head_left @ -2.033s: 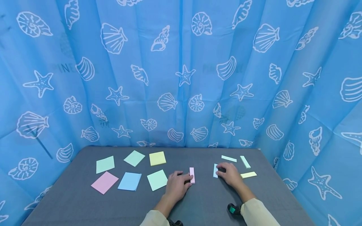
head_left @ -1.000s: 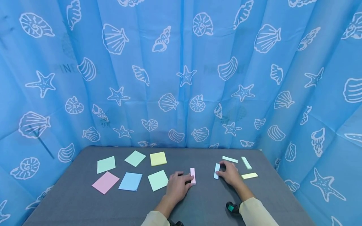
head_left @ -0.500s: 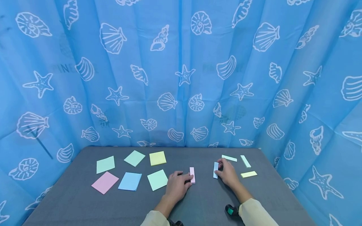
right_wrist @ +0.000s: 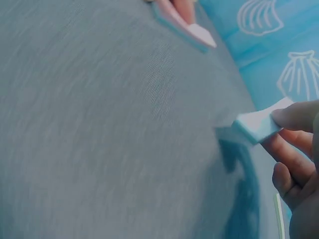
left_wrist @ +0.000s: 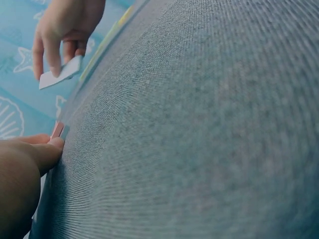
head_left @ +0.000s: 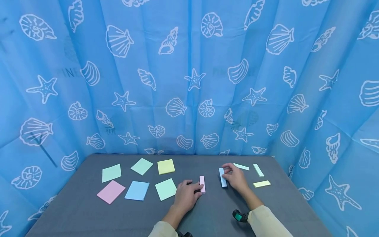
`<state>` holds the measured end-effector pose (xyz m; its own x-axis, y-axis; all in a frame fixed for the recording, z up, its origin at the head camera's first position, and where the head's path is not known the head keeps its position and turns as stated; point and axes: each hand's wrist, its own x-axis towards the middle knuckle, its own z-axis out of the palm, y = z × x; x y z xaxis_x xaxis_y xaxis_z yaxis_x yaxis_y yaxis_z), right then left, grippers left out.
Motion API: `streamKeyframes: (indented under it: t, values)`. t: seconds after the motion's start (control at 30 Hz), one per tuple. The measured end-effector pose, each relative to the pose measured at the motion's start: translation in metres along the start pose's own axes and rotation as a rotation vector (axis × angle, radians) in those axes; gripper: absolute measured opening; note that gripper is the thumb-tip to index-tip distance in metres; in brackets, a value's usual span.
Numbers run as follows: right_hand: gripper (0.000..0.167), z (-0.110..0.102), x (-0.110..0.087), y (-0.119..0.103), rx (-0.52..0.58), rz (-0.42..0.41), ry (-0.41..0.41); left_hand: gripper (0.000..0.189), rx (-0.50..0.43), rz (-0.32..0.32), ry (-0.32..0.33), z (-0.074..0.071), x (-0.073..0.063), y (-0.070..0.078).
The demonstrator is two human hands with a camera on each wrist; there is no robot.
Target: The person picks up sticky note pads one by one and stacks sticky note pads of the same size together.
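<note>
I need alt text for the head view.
The left hand holds a pink strip and the right hand a blue strip at a gray table. Six paper squares lie left, three more strips right; a blue curtain hangs behind.

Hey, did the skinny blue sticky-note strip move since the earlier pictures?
Yes. In the head view, the blue sticky-note strip has moved left, farther from the yellow sticky-note strip and closer to the pink sticky-note strip.

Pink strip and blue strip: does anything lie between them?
Nothing does: the head view shows only bare grey cloth between the pink strip and the blue strip.
</note>
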<state>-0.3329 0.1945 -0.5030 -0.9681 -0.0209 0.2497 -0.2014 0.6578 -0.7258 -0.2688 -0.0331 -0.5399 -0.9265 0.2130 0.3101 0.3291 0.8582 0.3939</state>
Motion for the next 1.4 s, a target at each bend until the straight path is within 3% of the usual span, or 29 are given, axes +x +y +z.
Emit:
streamKeyframes:
  t: [0.2, 0.47, 0.93, 1.27, 1.4]
  values:
    - [0.037, 0.014, 0.007, -0.007, 0.103, 0.011, -0.005, 0.033, -0.009, -0.004, -0.014, 0.0, 0.0, 0.001]
    - [0.031, 0.031, 0.009, -0.017, 0.178, 0.033, -0.003, 0.033, -0.011, -0.011, -0.025, 0.002, 0.0, 0.001]
    - [0.03, 0.06, 0.011, -0.03, 0.42, 0.223, 0.068, 0.033, -0.019, 0.018, -0.028, 0.001, 0.002, 0.001]
    - [0.027, 0.075, 0.014, -0.031, 0.199, 0.15, 0.111, 0.033, 0.001, 0.064, 0.014, 0.0, 0.001, -0.001]
    - [0.026, 0.077, 0.013, -0.031, 0.177, 0.139, 0.112, 0.036, 0.003, 0.07, 0.041, -0.001, 0.0, -0.001]
